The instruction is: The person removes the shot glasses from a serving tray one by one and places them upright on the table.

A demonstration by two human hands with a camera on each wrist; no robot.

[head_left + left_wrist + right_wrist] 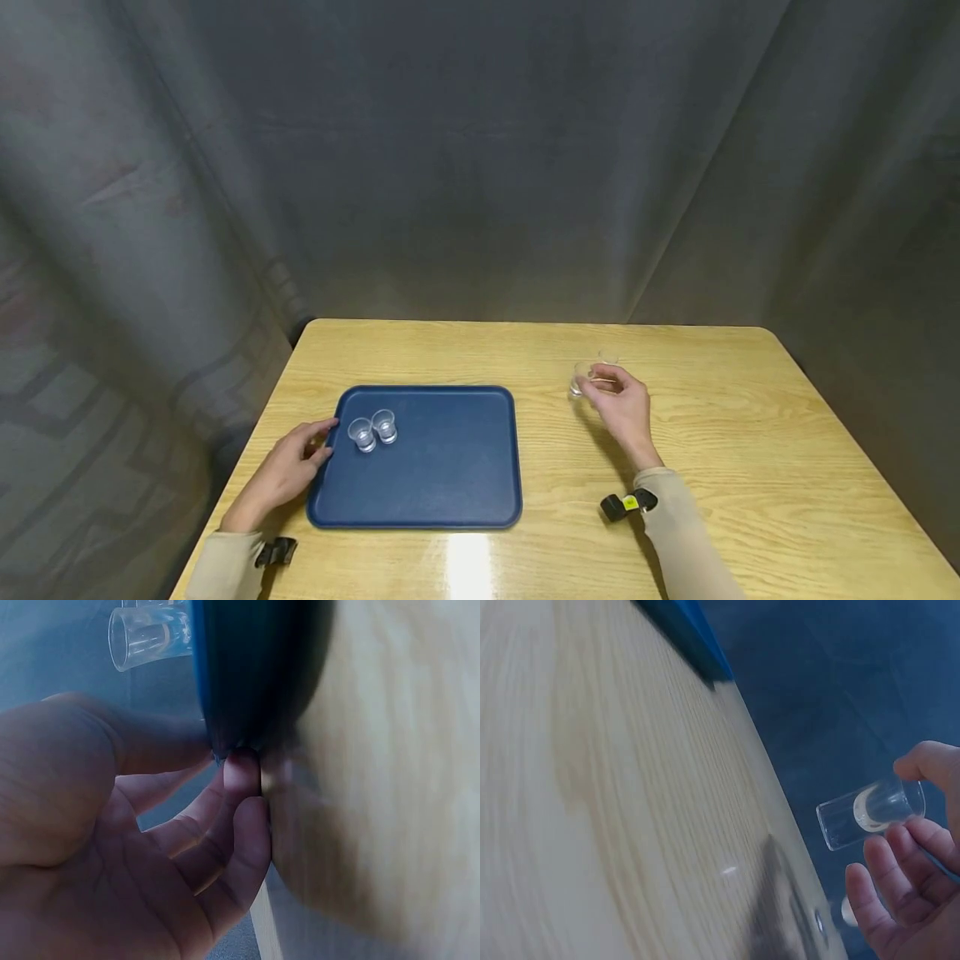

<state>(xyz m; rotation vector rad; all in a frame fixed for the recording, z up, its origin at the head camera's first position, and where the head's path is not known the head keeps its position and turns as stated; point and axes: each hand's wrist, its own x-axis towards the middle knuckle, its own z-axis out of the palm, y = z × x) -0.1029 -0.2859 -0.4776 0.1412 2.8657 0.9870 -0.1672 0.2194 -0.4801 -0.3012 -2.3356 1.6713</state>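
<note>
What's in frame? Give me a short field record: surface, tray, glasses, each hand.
surface: wooden table, grey curtain behind
tray: blue tray on the table's left half
glasses on tray: two small clear glasses, upright, side by side near the tray's left edge
third glass: small clear glass right of the tray
left hand: left hand grips the tray's left edge, fingertips against the rim
right hand: right hand holds the third glass between thumb and fingers
</note>
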